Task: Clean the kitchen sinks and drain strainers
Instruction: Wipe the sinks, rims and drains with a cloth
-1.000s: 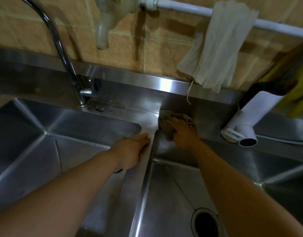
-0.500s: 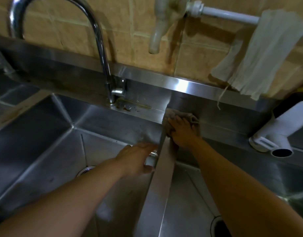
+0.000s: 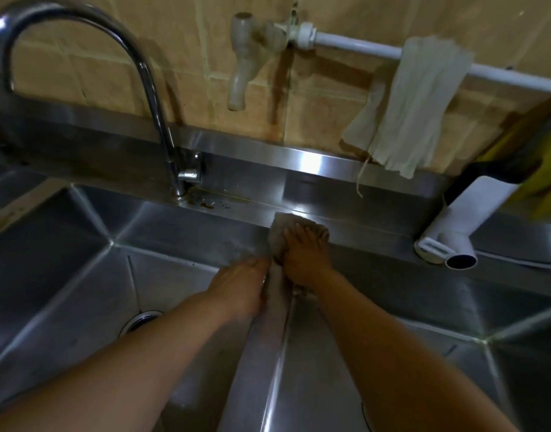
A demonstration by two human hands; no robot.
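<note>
A double stainless steel sink fills the view: the left basin [image 3: 81,275] with its drain strainer [image 3: 140,321] partly hidden by my left forearm, and the right basin [image 3: 423,353]. A steel divider [image 3: 268,353] runs between them. My right hand [image 3: 302,260] presses a brown cleaning cloth [image 3: 280,226] onto the far end of the divider, at the back ledge. My left hand [image 3: 240,291] rests against the divider's left side, fingers relaxed, next to my right hand.
A curved chrome tap [image 3: 149,88] stands at the back left with brown specks at its base. A white plastic tap [image 3: 243,70] and pipe [image 3: 361,48] run along the tiled wall, with a pale rag [image 3: 417,110] hung over it. A white spout [image 3: 455,238] lies at the right ledge.
The view has pulled back and shifted left. My right hand keeps the cloth at the divider's far end. My left hand has moved closer to my right hand along the divider.
</note>
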